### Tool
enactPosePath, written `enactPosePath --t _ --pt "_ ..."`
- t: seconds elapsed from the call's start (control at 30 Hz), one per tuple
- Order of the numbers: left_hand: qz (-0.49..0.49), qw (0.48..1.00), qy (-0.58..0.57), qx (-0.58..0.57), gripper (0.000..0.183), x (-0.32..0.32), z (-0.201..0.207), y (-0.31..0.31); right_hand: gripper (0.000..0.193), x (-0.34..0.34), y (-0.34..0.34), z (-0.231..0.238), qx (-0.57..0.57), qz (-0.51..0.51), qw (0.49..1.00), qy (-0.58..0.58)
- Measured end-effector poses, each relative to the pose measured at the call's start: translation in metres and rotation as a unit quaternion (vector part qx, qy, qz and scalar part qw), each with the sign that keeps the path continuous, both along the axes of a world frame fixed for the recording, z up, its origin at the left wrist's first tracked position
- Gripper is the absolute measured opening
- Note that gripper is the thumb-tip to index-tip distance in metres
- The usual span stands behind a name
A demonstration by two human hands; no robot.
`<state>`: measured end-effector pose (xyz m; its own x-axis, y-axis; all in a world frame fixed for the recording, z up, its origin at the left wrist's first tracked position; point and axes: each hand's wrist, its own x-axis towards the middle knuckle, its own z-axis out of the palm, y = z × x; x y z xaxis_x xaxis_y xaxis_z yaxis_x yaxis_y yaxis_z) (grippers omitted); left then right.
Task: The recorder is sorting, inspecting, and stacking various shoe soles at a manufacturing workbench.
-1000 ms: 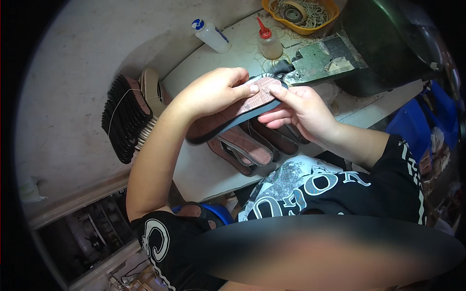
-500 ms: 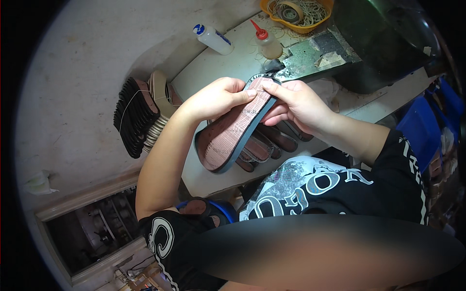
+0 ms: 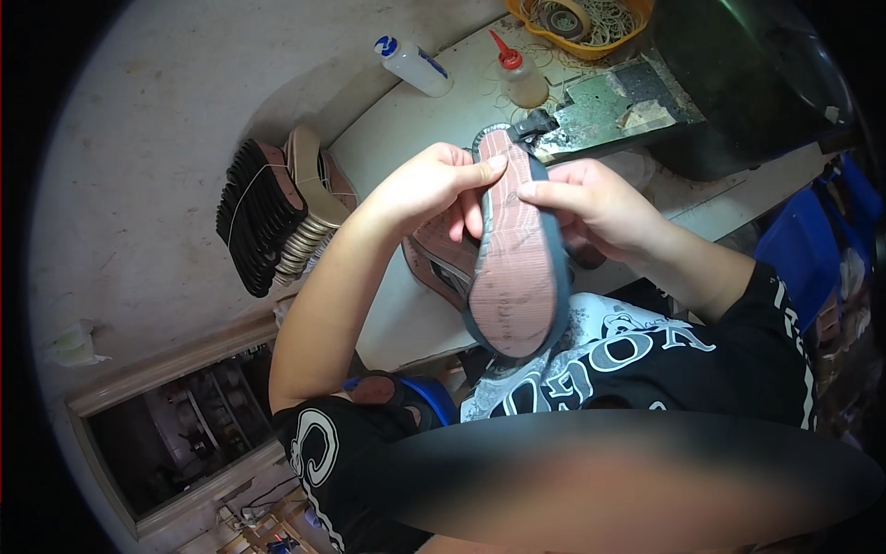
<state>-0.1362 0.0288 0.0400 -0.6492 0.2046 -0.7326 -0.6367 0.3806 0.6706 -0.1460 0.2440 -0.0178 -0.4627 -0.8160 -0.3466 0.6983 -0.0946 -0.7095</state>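
Both my hands grip a sandal sole (image 3: pixel 517 286), brownish-pink on its upper face with a dark rim. My left hand (image 3: pixel 452 185) pinches its narrower upper part, thumb lying on the face and fingers curled below. On the opposite edge, my right hand (image 3: pixel 600 203) has its thumb on the face and the other fingers underneath, partly hidden. The sole's far end is beside a small black metal part (image 3: pixel 533 126) of a green machine (image 3: pixel 600 111); whether they touch I cannot tell. Under the held sole lie other similar soles (image 3: pixel 434 254), mostly covered.
A white bottle (image 3: pixel 415 66) and a red-tipped squeeze bottle (image 3: pixel 523 81) stand on the pale table (image 3: pixel 388 314). Behind is a yellow basket (image 3: pixel 637 32) with thin bands and a tape roll. Tied stacks of soles (image 3: pixel 268 208) stand at left; blue chairs (image 3: pixel 798 249) at right.
The sole has turned so its broad end swung right and toward my body. Its narrow end is now nearer the black machine part. Both hands shifted slightly to the right with it.
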Motion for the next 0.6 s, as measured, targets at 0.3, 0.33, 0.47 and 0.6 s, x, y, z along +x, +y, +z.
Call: enactPosePath --t 0.3,0.33,0.47,0.6 --pt "0.018 0.998 0.049 -0.029 0.051 -0.013 -0.011 -0.011 0.026 0.044 0.027 -0.002 0.016 0.046 0.998 0.046" --pt "0.009 0.997 0.072 -0.040 0.051 -0.018 -0.014 -0.014 0.026 0.045 0.025 -0.006 0.023 0.043 0.998 0.046" --pt "0.029 0.992 0.112 -0.055 0.048 -0.030 -0.039 -0.031 0.025 0.040 0.015 -0.010 0.035 -0.024 0.997 0.065" --pt "0.104 0.979 0.167 -0.049 0.047 -0.023 -0.034 -0.029 0.022 0.030 -0.002 -0.008 0.023 -0.088 0.992 0.090"
